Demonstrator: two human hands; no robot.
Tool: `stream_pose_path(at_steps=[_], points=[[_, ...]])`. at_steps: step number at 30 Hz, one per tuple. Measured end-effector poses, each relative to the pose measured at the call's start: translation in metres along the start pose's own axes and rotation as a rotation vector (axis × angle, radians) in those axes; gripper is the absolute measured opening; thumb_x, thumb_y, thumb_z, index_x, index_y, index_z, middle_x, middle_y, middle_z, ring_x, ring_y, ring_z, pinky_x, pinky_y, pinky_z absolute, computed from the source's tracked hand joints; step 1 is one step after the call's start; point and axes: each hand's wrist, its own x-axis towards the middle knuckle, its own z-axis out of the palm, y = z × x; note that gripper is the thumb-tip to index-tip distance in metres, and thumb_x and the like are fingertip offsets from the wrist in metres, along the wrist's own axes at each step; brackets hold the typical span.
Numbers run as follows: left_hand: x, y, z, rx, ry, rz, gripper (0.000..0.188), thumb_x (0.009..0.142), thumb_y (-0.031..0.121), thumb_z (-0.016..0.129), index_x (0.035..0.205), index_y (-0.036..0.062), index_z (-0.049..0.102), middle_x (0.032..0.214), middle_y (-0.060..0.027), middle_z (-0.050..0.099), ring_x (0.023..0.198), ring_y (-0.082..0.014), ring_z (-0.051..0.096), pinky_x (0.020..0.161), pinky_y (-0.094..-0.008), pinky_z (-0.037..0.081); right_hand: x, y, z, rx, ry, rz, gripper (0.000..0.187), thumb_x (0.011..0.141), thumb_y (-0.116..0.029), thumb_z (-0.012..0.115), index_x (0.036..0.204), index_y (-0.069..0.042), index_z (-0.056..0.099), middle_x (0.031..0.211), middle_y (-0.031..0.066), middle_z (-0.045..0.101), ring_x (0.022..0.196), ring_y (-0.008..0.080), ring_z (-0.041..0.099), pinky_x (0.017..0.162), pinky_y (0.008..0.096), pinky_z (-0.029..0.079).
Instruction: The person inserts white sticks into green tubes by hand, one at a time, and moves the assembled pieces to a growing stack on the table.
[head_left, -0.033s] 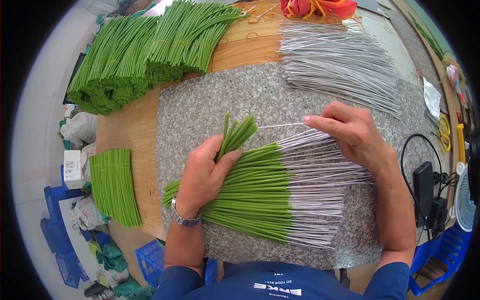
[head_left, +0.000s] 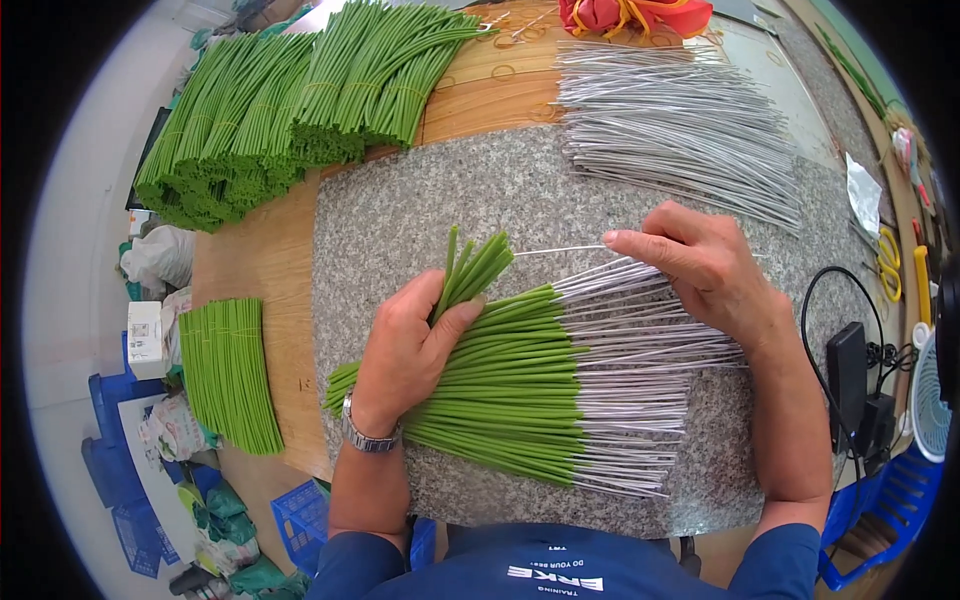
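Observation:
A short bunch of thin green tubes [head_left: 478, 268] sticks up from my left hand [head_left: 415, 335], whose fingers and thumb are closed round it. A thin pale wire [head_left: 560, 249] runs from those tube ends to my right hand [head_left: 690, 260], where thumb and index finger pinch it. Whether its tip is inside a tube is too small to tell. Below both hands, green tubes with wires in them [head_left: 520, 400] lie fanned on a grey speckled slab [head_left: 450, 190], their pale wire ends pointing right. My left hand rests over their left part and hides some.
Bundled green tubes [head_left: 270, 110] are piled at the far left; a smaller bundle [head_left: 230, 375] lies on the wooden table [head_left: 290, 270]. Loose silvery wires [head_left: 680, 130] spread at the far right. Yellow-handled scissors [head_left: 889, 262] and a black adapter with cable [head_left: 848, 375] are at right.

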Motion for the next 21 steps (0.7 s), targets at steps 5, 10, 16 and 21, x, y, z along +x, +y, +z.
stream_pose_path(at_steps=[5, 10, 16, 21], points=[[0.0001, 0.0000, 0.0021, -0.038, 0.017, -0.039, 0.024, 0.103, 0.019, 0.075, 0.103, -0.0019, 0.065, 0.087, -0.0196, 0.062, 0.079, -0.0376, 0.063, 0.073, -0.0448, 0.050, -0.0028, 0.0018, -0.0003, 0.013, 0.013, 0.004, 0.050, 0.089, 0.005, 0.065, 0.131, -0.018, 0.078, 0.093, 0.0055, 0.066, 0.076, 0.0255, 0.069, 0.063, 0.0394, 0.058], [0.0005, 0.0050, -0.0008, 0.001, 0.013, -0.033, 0.024, 0.104, 0.020, 0.075, 0.103, -0.0022, 0.065, 0.088, -0.0196, 0.063, 0.080, -0.0379, 0.064, 0.074, -0.0451, 0.050, -0.0017, 0.0004, -0.0013, 0.029, 0.006, -0.005, 0.051, 0.088, 0.006, 0.066, 0.132, -0.018, 0.077, 0.093, 0.0052, 0.066, 0.077, 0.0255, 0.069, 0.064, 0.0395, 0.058], [0.0009, 0.0041, -0.0008, -0.012, 0.005, -0.032, 0.024, 0.104, 0.020, 0.074, 0.104, -0.0025, 0.065, 0.090, -0.0198, 0.064, 0.081, -0.0383, 0.065, 0.075, -0.0457, 0.051, -0.0019, 0.0020, -0.0022, 0.031, -0.018, 0.003, 0.052, 0.087, 0.008, 0.065, 0.131, -0.017, 0.077, 0.094, 0.0054, 0.067, 0.078, 0.0257, 0.070, 0.063, 0.0398, 0.058], [0.0006, 0.0032, -0.0016, 0.007, -0.006, -0.046, 0.024, 0.104, 0.020, 0.074, 0.105, -0.0022, 0.066, 0.090, -0.0195, 0.065, 0.082, -0.0386, 0.065, 0.076, -0.0457, 0.051, -0.0035, 0.0026, -0.0016, 0.092, -0.038, 0.020, 0.050, 0.087, 0.007, 0.065, 0.129, -0.015, 0.077, 0.096, 0.0071, 0.070, 0.077, 0.0282, 0.071, 0.063, 0.0404, 0.058]])
